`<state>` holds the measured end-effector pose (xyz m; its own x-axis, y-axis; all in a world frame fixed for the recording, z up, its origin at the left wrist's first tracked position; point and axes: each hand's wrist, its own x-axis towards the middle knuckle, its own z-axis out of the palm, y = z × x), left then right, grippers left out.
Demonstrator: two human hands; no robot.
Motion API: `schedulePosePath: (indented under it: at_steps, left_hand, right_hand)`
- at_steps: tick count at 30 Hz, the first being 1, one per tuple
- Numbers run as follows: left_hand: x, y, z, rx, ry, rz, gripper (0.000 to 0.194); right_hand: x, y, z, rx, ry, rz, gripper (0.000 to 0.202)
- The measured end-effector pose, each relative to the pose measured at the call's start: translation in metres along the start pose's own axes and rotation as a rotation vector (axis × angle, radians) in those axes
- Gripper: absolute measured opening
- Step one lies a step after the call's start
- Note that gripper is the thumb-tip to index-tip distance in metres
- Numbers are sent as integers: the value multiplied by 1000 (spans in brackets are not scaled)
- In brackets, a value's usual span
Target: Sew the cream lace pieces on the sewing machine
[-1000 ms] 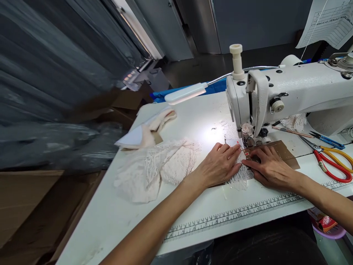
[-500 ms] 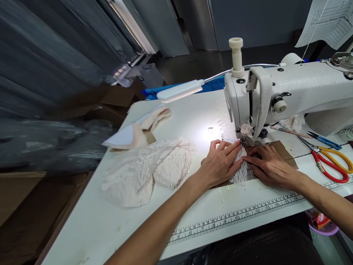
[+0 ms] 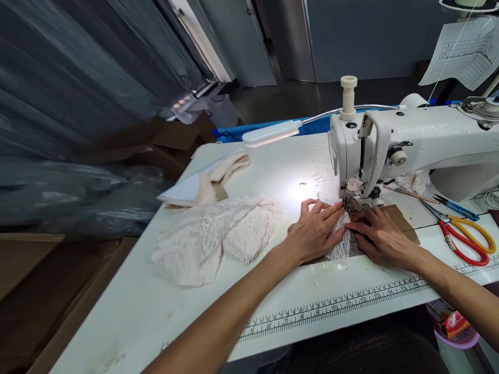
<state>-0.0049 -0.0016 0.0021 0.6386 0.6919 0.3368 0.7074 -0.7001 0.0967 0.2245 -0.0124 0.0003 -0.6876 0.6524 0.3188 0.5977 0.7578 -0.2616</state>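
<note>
A strip of white lace (image 3: 340,248) lies under the needle area of a white sewing machine (image 3: 353,156). My left hand (image 3: 317,228) rests flat on the lace's left side, fingers stretched out and fingertips close to the presser foot (image 3: 351,203). From the right, my right hand (image 3: 384,238) has bent fingers, with thumb and forefinger closed on the lace's edge; the exact grip is partly hidden. Beneath both hands is a brown sheet (image 3: 401,226). A small pinkish fabric flower (image 3: 354,185) sits on the machine just above the foot.
Left of my hands lies a heap of white lace fabric (image 3: 218,236), with folded cream pieces (image 3: 202,187) behind it. Red-and-yellow-handled scissors (image 3: 465,241) and blue snips (image 3: 460,208) lie at right. A lamp (image 3: 272,133) reaches over the table; a printed ruler (image 3: 335,307) runs along its front edge.
The camera view has shifted slightly, so the machine's head sits lower and farther right in the picture. Both hands keep nearly the same place and pose at the lace.
</note>
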Motion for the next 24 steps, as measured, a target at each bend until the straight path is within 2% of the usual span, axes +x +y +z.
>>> schedulePosePath:
  at_steps: [3, 7, 11, 14, 18, 24]
  left_hand:
    - [0, 3, 0, 68, 25, 19, 38]
    - [0, 10, 2, 211, 163, 75, 34]
    - [1, 13, 4, 167, 261, 183, 23]
    - [0, 13, 1, 60, 246, 157, 23]
    - [-2, 10, -5, -75, 152, 88, 27]
    - [-2, 8, -8, -62, 113, 72, 32]
  right_hand:
    - [1, 2, -1, 21, -12, -7, 38]
    - [3, 3, -3, 17, -16, -32, 36]
    - [4, 1, -4, -13, -17, -39, 36]
    - [4, -2, -5, -26, -25, -37, 36]
    - [3, -3, -4, -51, -30, -18, 36]
    - [6, -5, -4, -56, -71, 19, 39]
